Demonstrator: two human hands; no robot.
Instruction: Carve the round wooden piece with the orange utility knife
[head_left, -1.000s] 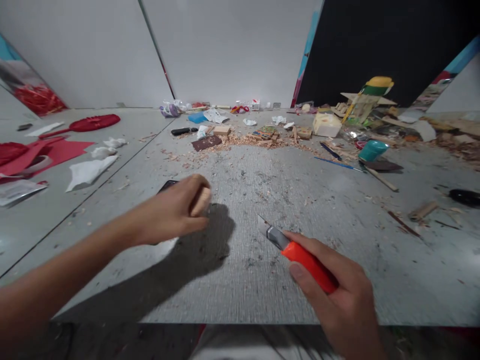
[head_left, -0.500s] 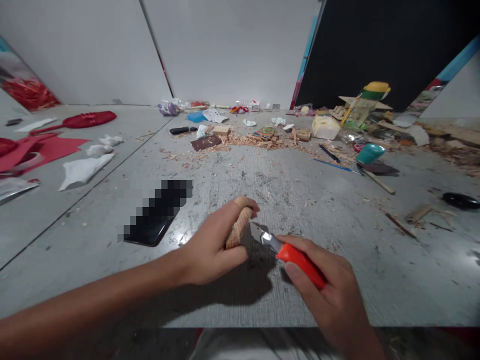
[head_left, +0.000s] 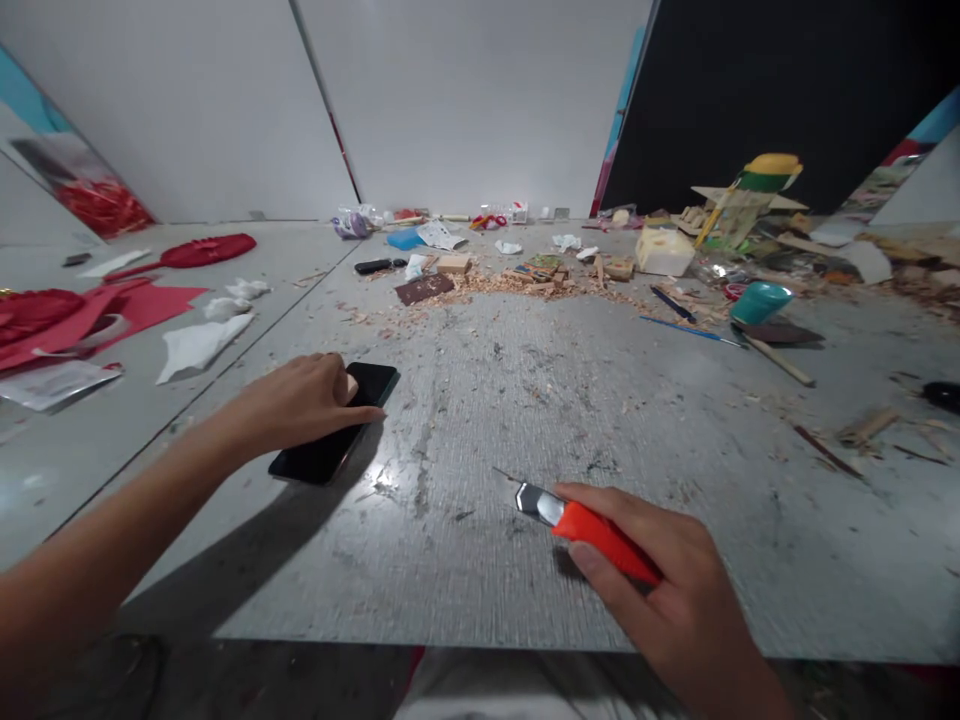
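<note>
Knife (head_left: 600, 530), bare blade wanting care, was clenched in the right hand (head_left: 675, 590) near the desk's (head_left: 525, 400) front edge while the left hand (head_left: 296, 405), grip unclear, touched the phone (head_left: 322, 455).

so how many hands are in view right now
2. The left hand rests on the black smartphone at left; the right hand grips the orange-handled utility knife near the front edge. None seem hidden.

My left arm is stretched forward and bare. My left hand (head_left: 300, 400) is palm down, fingers (head_left: 358, 412) curled inward. My right hand (head_left: 667, 590) sits nearer my body, well right of those fingers, closed in a fist, thumb along the side.
</note>
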